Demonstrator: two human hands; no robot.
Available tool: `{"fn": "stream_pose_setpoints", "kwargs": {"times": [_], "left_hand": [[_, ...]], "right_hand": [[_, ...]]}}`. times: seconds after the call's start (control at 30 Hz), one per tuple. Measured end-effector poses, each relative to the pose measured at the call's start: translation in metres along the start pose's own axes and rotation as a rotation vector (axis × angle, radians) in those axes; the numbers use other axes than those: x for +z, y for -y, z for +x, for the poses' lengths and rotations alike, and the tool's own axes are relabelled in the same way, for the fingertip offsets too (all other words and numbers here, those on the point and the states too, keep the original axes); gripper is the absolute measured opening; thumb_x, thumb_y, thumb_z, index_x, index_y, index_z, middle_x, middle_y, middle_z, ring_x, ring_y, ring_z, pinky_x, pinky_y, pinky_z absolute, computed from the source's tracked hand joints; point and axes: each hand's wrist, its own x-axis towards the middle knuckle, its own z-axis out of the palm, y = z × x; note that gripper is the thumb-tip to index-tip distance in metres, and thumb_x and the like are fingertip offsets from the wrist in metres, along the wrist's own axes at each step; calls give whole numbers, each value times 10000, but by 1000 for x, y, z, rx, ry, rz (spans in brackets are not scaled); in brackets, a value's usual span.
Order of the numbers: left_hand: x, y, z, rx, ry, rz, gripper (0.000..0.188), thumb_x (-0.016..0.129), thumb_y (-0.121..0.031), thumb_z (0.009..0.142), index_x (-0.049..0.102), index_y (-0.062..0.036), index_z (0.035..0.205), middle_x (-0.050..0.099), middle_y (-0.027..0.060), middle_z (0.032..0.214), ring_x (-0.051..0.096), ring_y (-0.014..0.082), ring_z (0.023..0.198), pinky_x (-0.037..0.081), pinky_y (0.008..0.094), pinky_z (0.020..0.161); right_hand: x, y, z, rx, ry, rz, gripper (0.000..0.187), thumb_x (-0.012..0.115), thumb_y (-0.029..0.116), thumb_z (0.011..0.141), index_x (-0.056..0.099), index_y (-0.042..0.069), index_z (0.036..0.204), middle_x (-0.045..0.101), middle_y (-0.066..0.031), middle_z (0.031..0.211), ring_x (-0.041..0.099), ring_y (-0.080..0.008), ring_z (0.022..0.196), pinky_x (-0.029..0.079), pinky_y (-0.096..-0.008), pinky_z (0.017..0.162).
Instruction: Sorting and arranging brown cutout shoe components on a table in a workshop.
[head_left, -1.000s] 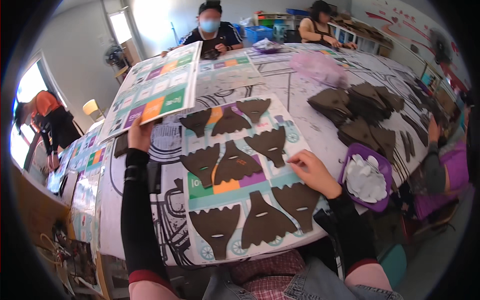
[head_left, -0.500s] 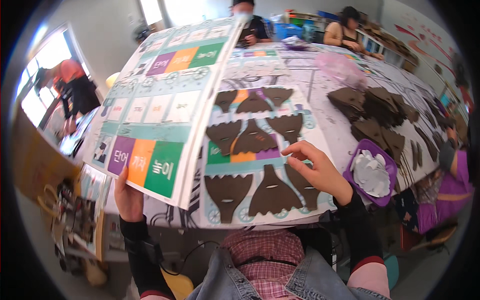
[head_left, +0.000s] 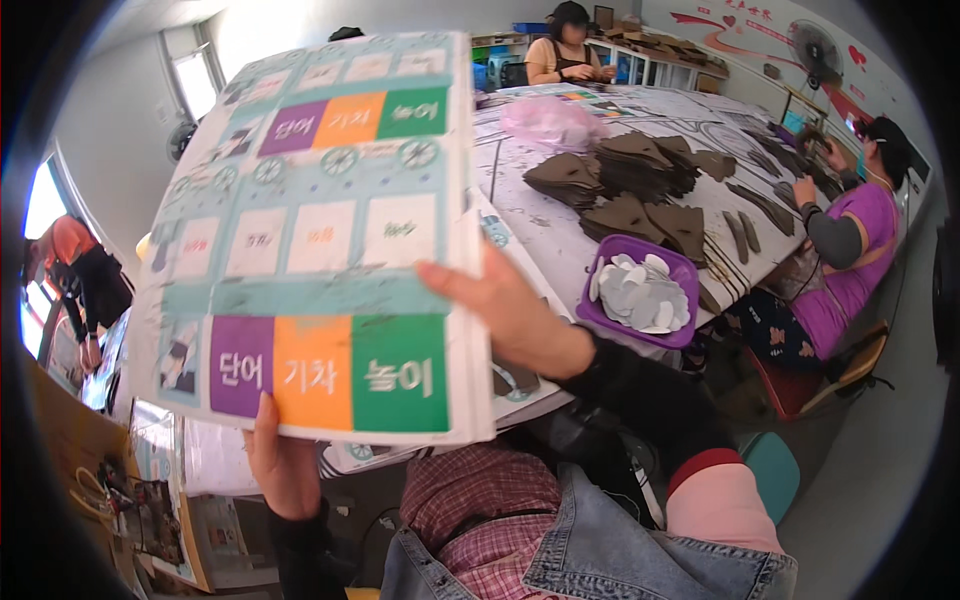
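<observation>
A large printed board (head_left: 300, 290), several layers thick at its edge, stands tilted before me with purple, orange and green blocks and pale blue bands. My left hand (head_left: 283, 465) grips its lower edge, thumb on the front and the other fingers behind. At the right edge is my right hand (head_left: 525, 315), slightly blurred, with one digit laid over the printed face and the rest around the edge. Behind the board, a second printed sheet (head_left: 530, 265) on the table shows only in part; it hides most of the dark cut pieces there.
A purple basket (head_left: 690, 280) of white flat pieces stands right of my hand. Beyond it lie stacks of dark brown cut pieces (head_left: 645, 165) and a pink plastic bag (head_left: 550, 122). One person works at the table's right side, another across it; a third bends at far left.
The board has come across in front of the sheet with dark pieces, now mostly covering it. My right hand has moved from above those pieces to the board's right edge. The view has turned right.
</observation>
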Motion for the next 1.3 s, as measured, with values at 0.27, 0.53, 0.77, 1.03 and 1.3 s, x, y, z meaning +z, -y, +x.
{"fn": "stream_pose_setpoints", "kwargs": {"times": [0.27,0.53,0.77,1.03,1.3], "left_hand": [[26,18,100,-128,410,-353,347,428,-114,941,438,28,1256,530,147,1262,513,230,1168,406,380,998],[81,76,138,-419,405,-130,355,468,-156,931,442,12,1243,568,131,1201,581,211,1075,468,329,914],[127,96,137,-482,406,106,405,521,-108,917,383,25,1274,552,169,1161,591,249,1034,476,356,926],[158,187,156,-697,492,49,375,441,-7,899,309,42,1247,452,216,1239,535,307,1121,460,357,973],[137,209,146,-834,643,-66,413,489,-88,910,315,58,1254,406,184,1276,511,326,1149,461,391,973]], "right_hand": [[-120,132,-40,-33,-231,-240,409,604,132,867,479,-32,1220,597,-111,1126,609,-175,967,495,-287,828],[-210,208,-66,-2,-367,-460,428,605,126,862,455,-40,1227,591,-125,1108,616,-170,938,524,-284,766],[-283,249,-68,96,-352,-532,438,596,141,873,436,-27,1245,578,-120,1126,605,-163,956,515,-276,801],[-382,242,-43,226,-573,-1304,331,675,220,822,605,-53,995,648,-78,874,605,-135,727,478,-268,654],[-433,271,-55,152,-792,-1815,457,693,389,755,625,-49,645,587,-123,559,582,-199,530,435,-347,526]]}}
